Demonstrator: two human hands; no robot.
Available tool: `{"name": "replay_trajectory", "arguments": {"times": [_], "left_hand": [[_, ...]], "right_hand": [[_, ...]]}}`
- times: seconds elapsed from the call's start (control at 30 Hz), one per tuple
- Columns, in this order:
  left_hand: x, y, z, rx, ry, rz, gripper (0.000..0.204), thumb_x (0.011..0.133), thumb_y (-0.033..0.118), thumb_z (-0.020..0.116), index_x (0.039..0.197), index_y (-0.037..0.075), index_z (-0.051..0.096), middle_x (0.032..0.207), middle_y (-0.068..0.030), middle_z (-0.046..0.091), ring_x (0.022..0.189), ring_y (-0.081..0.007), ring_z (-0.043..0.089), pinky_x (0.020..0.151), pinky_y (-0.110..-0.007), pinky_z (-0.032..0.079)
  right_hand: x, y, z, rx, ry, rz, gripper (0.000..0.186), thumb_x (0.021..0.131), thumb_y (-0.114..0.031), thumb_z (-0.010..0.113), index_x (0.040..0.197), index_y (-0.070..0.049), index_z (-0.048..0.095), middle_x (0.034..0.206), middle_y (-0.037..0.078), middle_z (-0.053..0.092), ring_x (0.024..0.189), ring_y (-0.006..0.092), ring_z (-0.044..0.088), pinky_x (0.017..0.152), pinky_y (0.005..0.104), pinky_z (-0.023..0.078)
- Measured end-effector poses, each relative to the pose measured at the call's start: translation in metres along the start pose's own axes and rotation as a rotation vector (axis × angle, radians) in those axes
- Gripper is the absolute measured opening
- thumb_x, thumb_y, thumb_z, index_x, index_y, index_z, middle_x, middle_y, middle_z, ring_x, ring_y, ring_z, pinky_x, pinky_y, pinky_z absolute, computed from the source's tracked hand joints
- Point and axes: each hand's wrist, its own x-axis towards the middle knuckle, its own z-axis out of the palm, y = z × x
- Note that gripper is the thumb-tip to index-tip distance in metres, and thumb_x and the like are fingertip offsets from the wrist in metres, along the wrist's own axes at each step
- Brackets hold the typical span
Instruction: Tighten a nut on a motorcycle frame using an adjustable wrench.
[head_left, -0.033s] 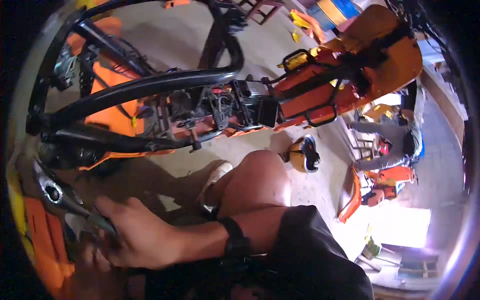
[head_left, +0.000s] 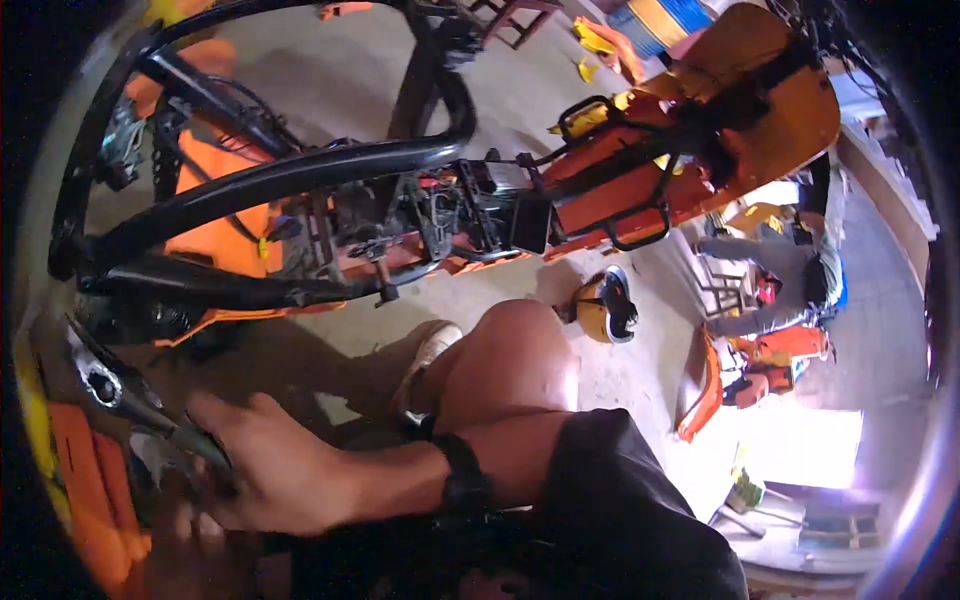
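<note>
At the lower left, my right hand (head_left: pixel 290 475), with a dark watch on its wrist, is closed around the handle of a pliers-like hand tool (head_left: pixel 165 425). The tool has a silver head with a round spot like a pivot, and its dark handle runs into my grip. The head points up and left, beside the black tube frame, and whether it touches anything I cannot make out. Just below, my left hand (head_left: pixel 190 530) lies in deep shadow; its fingers are too dark and blurred to read. Orange panels (head_left: pixel 95 470) are at the left rim.
A stripped vehicle's black tube frame (head_left: pixel 300 170) with orange body panels (head_left: pixel 690 150) stretches across the top. My bent knee (head_left: pixel 510 355) rises between it and my arm. A yellow and black helmet (head_left: pixel 603 307) rests on the floor. Another person (head_left: pixel 775 270) bends over at the right.
The surroundings have shifted very slightly leftward in the view. My right hand keeps the same grip on the tool.
</note>
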Motion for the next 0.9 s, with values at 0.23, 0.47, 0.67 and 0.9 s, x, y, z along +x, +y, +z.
{"name": "replay_trajectory", "arguments": {"times": [0.23,0.47,0.67,0.9], "left_hand": [[-0.003,0.001,-0.001,-0.049,-0.047,-0.014,0.016,0.086,0.016,0.045,0.077,0.004,0.048,0.059,-0.0013,0.046,0.049,-0.0074,0.043,0.043,-0.023,0.034],[-0.006,0.002,-0.005,-0.135,-0.065,-0.064,0.015,0.087,0.017,0.045,0.079,0.004,0.047,0.059,-0.0006,0.044,0.048,-0.0071,0.041,0.042,-0.022,0.032],[-0.026,0.029,-0.039,-0.328,-0.041,-0.171,0.015,0.087,0.018,0.045,0.08,0.005,0.046,0.059,0.0001,0.043,0.048,-0.0068,0.039,0.041,-0.021,0.03],[-0.018,0.031,-0.048,-1.039,-0.148,-0.492,0.015,0.089,0.019,0.044,0.08,0.007,0.045,0.06,0.0015,0.041,0.047,-0.0051,0.034,0.041,-0.02,0.026]], "right_hand": [[0.0,-0.009,0.0,0.17,0.016,-0.048,0.041,0.062,-0.017,0.068,0.087,0.0,0.042,0.066,0.014,0.054,0.061,0.0338,0.056,0.054,0.0392,0.044],[0.001,0.0,0.011,0.107,-0.049,-0.018,0.057,0.058,-0.027,0.074,0.097,0.001,0.043,0.075,0.013,0.057,0.07,0.0282,0.059,0.062,0.035,0.047],[0.011,-0.018,0.016,0.181,-0.249,0.03,0.058,0.061,-0.025,0.078,0.101,0.0,0.043,0.078,0.007,0.055,0.067,0.0152,0.054,0.059,0.0288,0.044],[0.007,-0.005,0.021,0.359,-0.218,0.184,0.048,0.06,0.003,0.073,0.097,-0.001,0.043,0.072,0.004,0.054,0.065,0.0087,0.053,0.057,0.0212,0.043]]}}
